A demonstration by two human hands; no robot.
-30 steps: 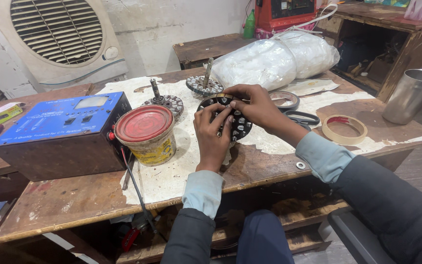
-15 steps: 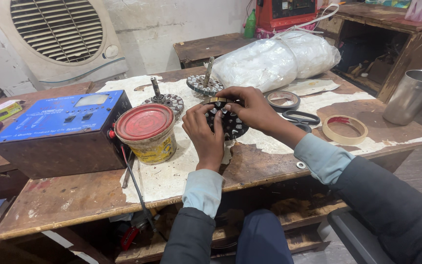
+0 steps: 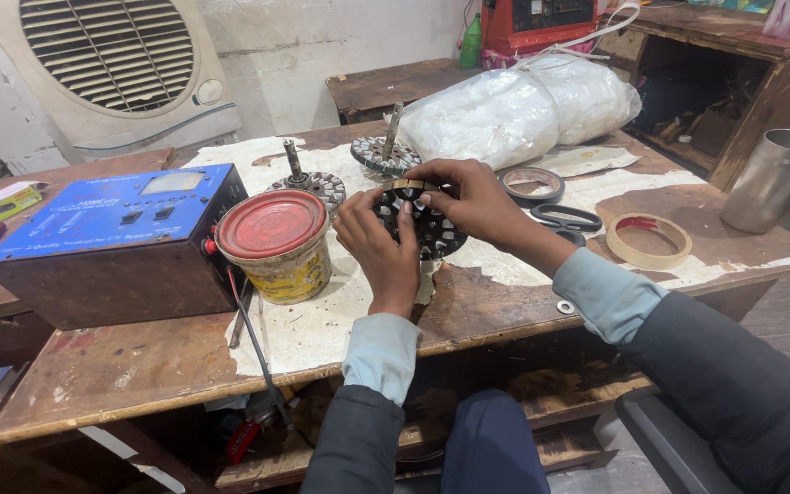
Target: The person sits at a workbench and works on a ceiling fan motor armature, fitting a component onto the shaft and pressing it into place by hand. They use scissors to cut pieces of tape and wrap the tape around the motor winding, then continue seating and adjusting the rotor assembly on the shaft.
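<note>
Both hands grip a round dark slotted metal core [image 3: 432,229], held tilted just above the worn wooden table [image 3: 139,366]. My left hand [image 3: 378,242] clasps its left side, thumb on the face. My right hand [image 3: 473,201] curls over its top and right rim, fingertips at a tan strip on the upper edge. Two similar toothed cores with upright shafts [image 3: 308,183] [image 3: 384,151] stand just behind the hands.
A tin with a red lid [image 3: 274,242] and a blue box unit [image 3: 112,238] stand to the left. Right of the hands lie black scissors [image 3: 564,218], a tape roll [image 3: 648,240], a ring [image 3: 532,183] and a steel cup [image 3: 776,178]. White plastic bags [image 3: 514,110] lie behind.
The hands have turned the core a little and lifted it slightly; my right fingers have shifted onto its top edge.
</note>
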